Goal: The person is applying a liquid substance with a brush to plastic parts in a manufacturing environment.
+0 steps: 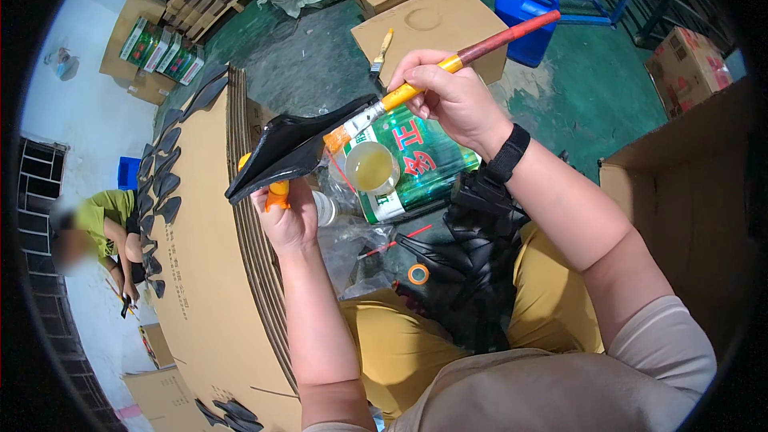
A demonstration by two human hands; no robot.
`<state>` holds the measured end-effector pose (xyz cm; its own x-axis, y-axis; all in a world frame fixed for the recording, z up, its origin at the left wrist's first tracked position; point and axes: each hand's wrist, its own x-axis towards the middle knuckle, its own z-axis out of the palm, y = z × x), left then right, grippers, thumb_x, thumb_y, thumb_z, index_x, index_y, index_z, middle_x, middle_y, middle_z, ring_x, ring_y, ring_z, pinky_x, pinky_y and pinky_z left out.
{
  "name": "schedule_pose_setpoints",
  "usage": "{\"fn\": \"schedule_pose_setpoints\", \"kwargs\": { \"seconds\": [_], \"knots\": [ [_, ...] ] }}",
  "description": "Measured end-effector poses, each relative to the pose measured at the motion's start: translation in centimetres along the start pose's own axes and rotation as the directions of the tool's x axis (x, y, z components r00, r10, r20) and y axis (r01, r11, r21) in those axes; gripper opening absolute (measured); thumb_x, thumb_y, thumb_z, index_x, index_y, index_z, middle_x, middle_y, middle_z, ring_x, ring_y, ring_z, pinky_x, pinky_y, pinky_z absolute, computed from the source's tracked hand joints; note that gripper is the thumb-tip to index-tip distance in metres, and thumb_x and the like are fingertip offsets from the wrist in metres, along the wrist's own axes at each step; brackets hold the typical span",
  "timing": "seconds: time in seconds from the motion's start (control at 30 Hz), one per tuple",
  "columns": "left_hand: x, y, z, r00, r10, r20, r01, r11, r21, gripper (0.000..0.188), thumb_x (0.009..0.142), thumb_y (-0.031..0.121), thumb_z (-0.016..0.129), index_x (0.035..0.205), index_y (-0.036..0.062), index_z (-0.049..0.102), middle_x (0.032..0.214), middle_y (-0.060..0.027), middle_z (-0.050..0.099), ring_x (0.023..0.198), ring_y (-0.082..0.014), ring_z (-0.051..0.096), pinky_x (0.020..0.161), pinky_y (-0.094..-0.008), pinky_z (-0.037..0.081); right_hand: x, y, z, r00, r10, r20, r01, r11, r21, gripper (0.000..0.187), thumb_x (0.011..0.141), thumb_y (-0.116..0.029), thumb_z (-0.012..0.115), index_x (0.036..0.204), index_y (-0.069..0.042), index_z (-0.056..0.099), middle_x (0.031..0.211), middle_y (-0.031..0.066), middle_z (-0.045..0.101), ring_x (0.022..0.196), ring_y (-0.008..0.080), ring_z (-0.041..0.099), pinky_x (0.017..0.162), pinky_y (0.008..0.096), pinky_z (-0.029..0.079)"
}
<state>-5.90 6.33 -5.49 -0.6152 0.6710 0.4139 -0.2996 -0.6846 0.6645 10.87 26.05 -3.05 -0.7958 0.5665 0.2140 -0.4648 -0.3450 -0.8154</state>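
Note:
My left hand (290, 220), with orange covers on its fingers, grips a black curved panel (292, 144) from below, its hollow side tilted up. A paintbrush (408, 94) with a yellow and red handle is held in my right hand (452, 96), fingers closed around the handle. Its wet orange-looking bristles lie at the panel's right edge; whether they press on it is hard to tell. Just below the brush, a cup (373, 168) of yellowish liquid stands on a green tin (424, 156). Several more black panels (468, 268) are piled between my knees.
To the left, a stack of cardboard sheets (212, 272) carries a row of black panels (166, 184); a co-worker (112, 228) crouches beyond it. Cardboard boxes (424, 24) and a blue jerrycan (524, 20) stand ahead. An open carton (680, 200) is at my right.

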Motion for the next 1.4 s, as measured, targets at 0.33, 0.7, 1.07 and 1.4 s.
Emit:
{"fn": "schedule_pose_setpoints", "kwargs": {
  "seconds": [0.33, 0.7, 1.07, 1.4],
  "knots": [
    [-0.4, 1.3, -1.5, 0.995, 0.041, -0.093, -0.054, 0.988, -0.148, 0.032, 0.089, 0.021, 0.053, 0.116, 0.0042, 0.055, 0.12, -0.0117, 0.055, 0.112, -0.0229, 0.051, 0.102, -0.0386, 0.036, 0.4, 1.1, -1.5, 0.991, -0.012, -0.136, 0.002, 0.998, -0.07, 0.017, 0.084, -0.014, 0.051, 0.08, 0.0, 0.06, 0.065, 0.0018, 0.054, 0.054, 0.0058, 0.046, 0.048, 0.0187, 0.036],
    [-0.3, 2.1, -2.1, 0.998, 0.047, -0.049, -0.055, 0.982, -0.182, 0.032, 0.089, 0.024, 0.055, 0.112, 0.0028, 0.057, 0.117, -0.0097, 0.057, 0.112, -0.0221, 0.049, 0.107, -0.0381, 0.031, 0.0, 0.3, 0.6, 0.99, -0.075, -0.119, 0.083, 0.994, 0.064, 0.016, 0.083, -0.013, 0.052, 0.076, -0.002, 0.062, 0.064, 0.0012, 0.054, 0.05, 0.0056, 0.045, 0.047, 0.0179, 0.035],
    [-0.6, 2.7, -1.2, 0.989, 0.032, -0.144, -0.066, 0.97, -0.233, 0.029, 0.09, 0.021, 0.051, 0.11, 0.0007, 0.057, 0.112, -0.0125, 0.059, 0.11, -0.0241, 0.05, 0.103, -0.0393, 0.034, -0.1, 1.2, 0.5, 0.976, -0.1, -0.192, 0.087, 0.994, -0.071, 0.017, 0.083, -0.015, 0.052, 0.077, -0.003, 0.063, 0.063, 0.0002, 0.053, 0.054, 0.0055, 0.046, 0.049, 0.0179, 0.037],
    [-0.7, 4.0, -1.1, 0.902, -0.072, -0.427, -0.119, 0.907, -0.404, 0.023, 0.09, 0.018, 0.051, 0.1, -0.0007, 0.06, 0.095, -0.0124, 0.062, 0.104, -0.0269, 0.053, 0.101, -0.0417, 0.037, 0.2, 1.8, 0.1, 0.963, -0.149, -0.223, 0.122, 0.984, -0.131, 0.017, 0.083, -0.015, 0.051, 0.08, -0.001, 0.06, 0.059, 0.0018, 0.051, 0.05, 0.0069, 0.045, 0.046, 0.0188, 0.034]
  ]
}}
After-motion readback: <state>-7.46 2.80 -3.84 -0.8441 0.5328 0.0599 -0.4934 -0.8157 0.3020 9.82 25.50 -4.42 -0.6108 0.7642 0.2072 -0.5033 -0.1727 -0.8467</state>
